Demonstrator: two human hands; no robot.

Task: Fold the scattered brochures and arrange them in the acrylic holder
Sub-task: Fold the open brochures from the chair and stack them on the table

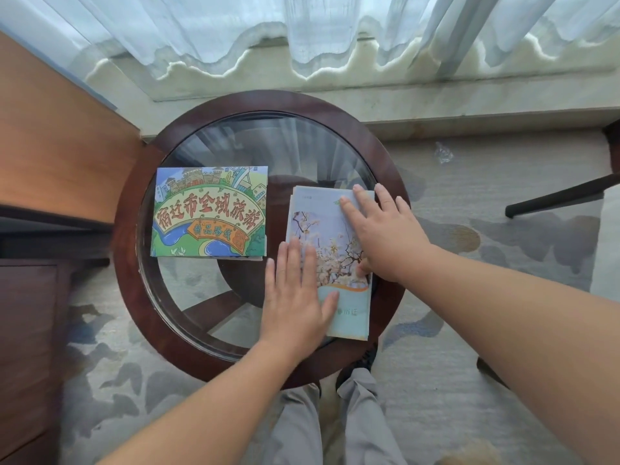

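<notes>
A pale blue folded brochure with a blossom photo lies on the right side of the round glass table. My left hand presses flat on its lower left part, fingers straight. My right hand lies flat across its upper right part, fingers spread. A colourful cartoon map brochure lies folded on the left side of the glass. No acrylic holder is in view.
The table has a dark wooden rim. A wooden desk stands to the left. White curtains hang along the window at the back. A dark chair leg reaches in on the right above patterned carpet.
</notes>
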